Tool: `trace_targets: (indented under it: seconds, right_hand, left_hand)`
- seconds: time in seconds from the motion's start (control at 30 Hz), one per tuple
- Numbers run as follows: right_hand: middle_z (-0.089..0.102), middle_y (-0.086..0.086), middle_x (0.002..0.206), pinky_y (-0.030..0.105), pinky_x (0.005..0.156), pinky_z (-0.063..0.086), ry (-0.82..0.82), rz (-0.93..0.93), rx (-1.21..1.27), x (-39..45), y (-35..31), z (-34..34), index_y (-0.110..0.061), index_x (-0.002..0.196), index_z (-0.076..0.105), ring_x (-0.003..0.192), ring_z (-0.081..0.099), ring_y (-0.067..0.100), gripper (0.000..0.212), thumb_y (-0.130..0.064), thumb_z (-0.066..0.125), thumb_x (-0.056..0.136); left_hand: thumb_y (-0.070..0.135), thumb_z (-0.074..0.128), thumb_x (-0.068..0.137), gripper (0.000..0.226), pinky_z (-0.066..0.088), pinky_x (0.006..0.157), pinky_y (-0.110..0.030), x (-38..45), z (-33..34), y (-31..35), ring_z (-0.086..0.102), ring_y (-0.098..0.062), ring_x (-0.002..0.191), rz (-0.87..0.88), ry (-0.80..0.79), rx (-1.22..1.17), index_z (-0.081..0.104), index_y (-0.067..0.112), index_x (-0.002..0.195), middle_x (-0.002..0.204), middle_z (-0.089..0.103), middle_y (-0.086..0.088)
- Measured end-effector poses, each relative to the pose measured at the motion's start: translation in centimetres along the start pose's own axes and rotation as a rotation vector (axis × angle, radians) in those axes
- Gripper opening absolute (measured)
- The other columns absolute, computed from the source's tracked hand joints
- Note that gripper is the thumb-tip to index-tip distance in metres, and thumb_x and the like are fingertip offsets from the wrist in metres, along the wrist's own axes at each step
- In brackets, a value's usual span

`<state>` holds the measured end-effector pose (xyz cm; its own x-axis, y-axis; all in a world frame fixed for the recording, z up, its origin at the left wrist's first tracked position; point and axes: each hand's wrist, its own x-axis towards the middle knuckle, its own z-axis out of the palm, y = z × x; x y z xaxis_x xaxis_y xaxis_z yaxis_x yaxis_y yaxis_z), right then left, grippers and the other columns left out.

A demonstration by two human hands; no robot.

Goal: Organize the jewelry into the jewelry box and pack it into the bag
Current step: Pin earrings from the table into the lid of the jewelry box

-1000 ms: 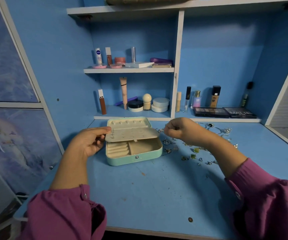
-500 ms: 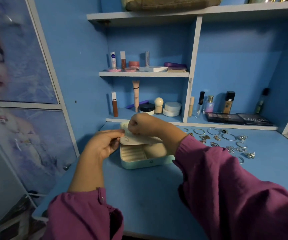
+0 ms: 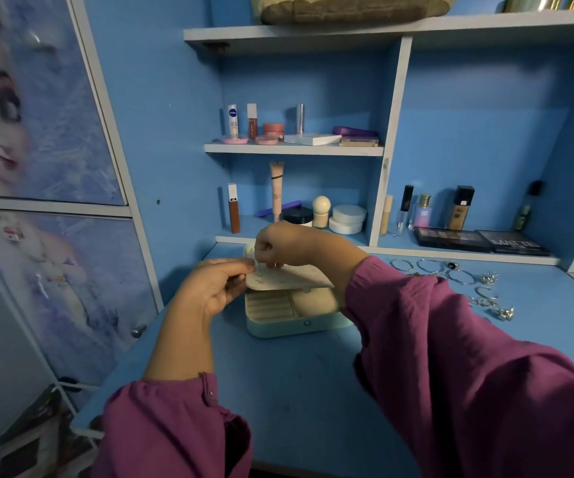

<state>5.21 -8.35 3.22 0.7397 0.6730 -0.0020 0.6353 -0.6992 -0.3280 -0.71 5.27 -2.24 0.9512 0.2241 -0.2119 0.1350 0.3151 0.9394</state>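
Observation:
A mint-green jewelry box stands open on the blue desk, cream compartments showing inside. A cream perforated earring panel lies tilted across its top. My left hand pinches the panel's left edge. My right hand hovers over the panel, its fingers pinching a small earring that hangs down onto the panel. Loose silver bangles and other small jewelry pieces lie scattered on the desk to the right, partly hidden by my right sleeve.
Cosmetics fill the shelves behind: tubes and jars, bottles, dark makeup palettes. A printed cupboard door stands at the left. A woven bag sits on the top shelf. The blue desk reaches toward me.
My right hand came from the loose jewelry on the right to above the panel, carrying an earring. The left hand kept its hold on the panel. The view shifted left.

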Motion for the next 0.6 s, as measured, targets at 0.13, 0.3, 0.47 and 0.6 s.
trace_targets:
  seconds: [0.13, 0.3, 0.47, 0.6]
  right_hand:
    - [0.067, 0.009, 0.089, 0.024, 0.065, 0.046, -0.021, -0.005, -0.010, -0.01, -0.23, -0.08, -0.006, 0.087, 0.060, 0.075, 0.060, 0.017, 0.015, -0.013, 0.049, 0.094]
    - [0.065, 0.010, 0.090, 0.024, 0.065, 0.043, -0.042, -0.016, -0.077, 0.00, -0.51, -0.20, -0.006, 0.090, 0.060, 0.076, 0.057, 0.017, 0.016, -0.015, 0.049, 0.095]
    - [0.062, 0.004, 0.087, 0.017, 0.057, 0.035, -0.038, -0.032, -0.181, 0.06, -0.89, -0.22, -0.004, 0.103, 0.066, 0.077, 0.053, 0.016, 0.025, -0.020, 0.048, 0.096]
    - [0.063, 0.007, 0.092, 0.019, 0.058, 0.036, -0.047, -0.031, -0.201, 0.15, -0.82, -0.11, -0.003, 0.105, 0.066, 0.079, 0.053, 0.015, 0.028, -0.023, 0.049, 0.096]
  left_hand:
    - [-0.006, 0.067, 0.080, 0.007, 0.047, 0.042, -0.013, 0.01, -0.03, -0.02, 0.055, -0.005, 0.044, 0.001, -0.002, 0.003, 0.069, 0.000, 0.083, 0.056, 0.066, -0.004]
    - [-0.006, 0.065, 0.082, 0.008, 0.047, 0.041, -0.013, -0.02, -0.01, 0.00, 0.054, -0.003, 0.041, -0.003, -0.001, 0.008, 0.069, 0.001, 0.083, 0.055, 0.066, -0.003]
    - [-0.007, 0.062, 0.083, 0.012, 0.046, 0.041, -0.012, 0.15, 0.03, -0.15, 0.053, -0.002, 0.040, -0.002, 0.006, -0.003, 0.069, 0.002, 0.085, 0.057, 0.065, -0.002]
    - [-0.007, 0.063, 0.082, 0.013, 0.046, 0.041, -0.013, 0.14, -0.01, -0.17, 0.054, -0.003, 0.042, -0.001, 0.002, -0.008, 0.069, -0.001, 0.092, 0.067, 0.066, -0.006]
